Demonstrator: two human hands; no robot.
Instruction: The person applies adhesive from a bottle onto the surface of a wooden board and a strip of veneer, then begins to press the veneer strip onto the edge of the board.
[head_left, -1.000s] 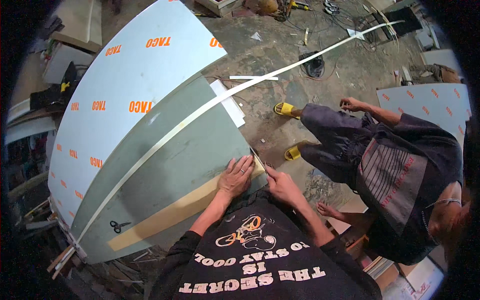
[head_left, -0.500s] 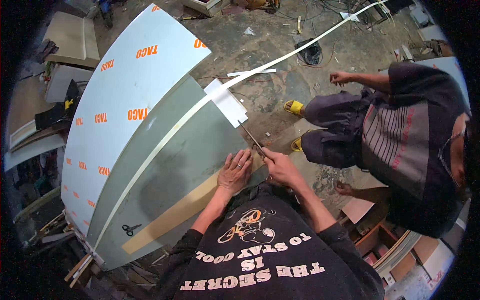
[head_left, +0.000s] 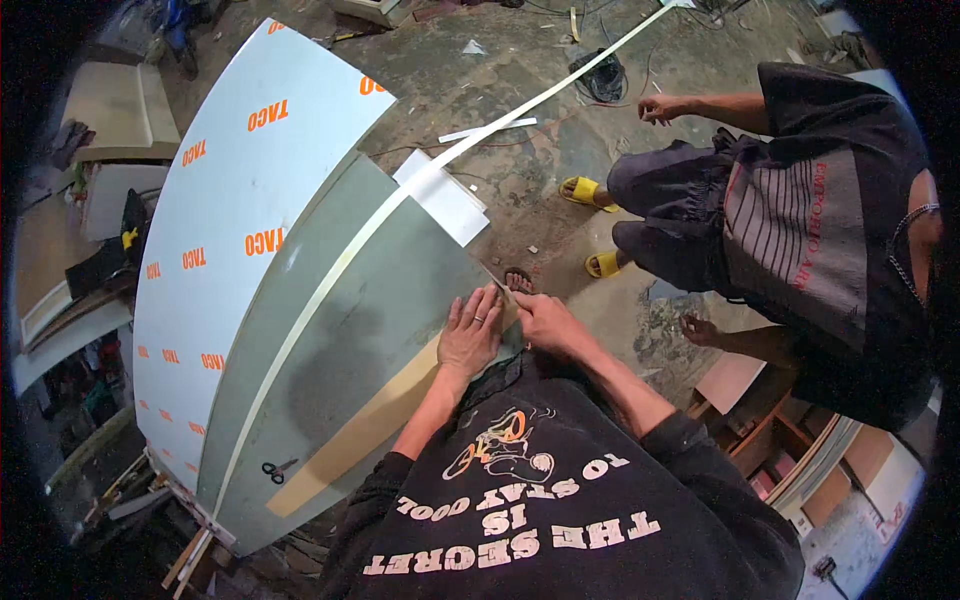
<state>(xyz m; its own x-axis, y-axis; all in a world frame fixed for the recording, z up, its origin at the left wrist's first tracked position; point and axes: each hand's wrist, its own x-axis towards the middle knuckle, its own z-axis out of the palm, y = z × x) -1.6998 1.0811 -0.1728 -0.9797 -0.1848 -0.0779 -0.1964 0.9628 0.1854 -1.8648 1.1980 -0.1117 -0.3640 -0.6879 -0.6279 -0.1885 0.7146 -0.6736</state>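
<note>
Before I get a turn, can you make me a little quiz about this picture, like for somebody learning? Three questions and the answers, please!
1. True or false: the black scissors lie on the grey-green panel.

2. What colour are the sandals on the other person standing nearby?
A) red
B) yellow
C) white

3. Fill the gap: the ring is on the ____ of the person wearing the camera.

Key:
1. True.
2. B, yellow.
3. left hand
</note>
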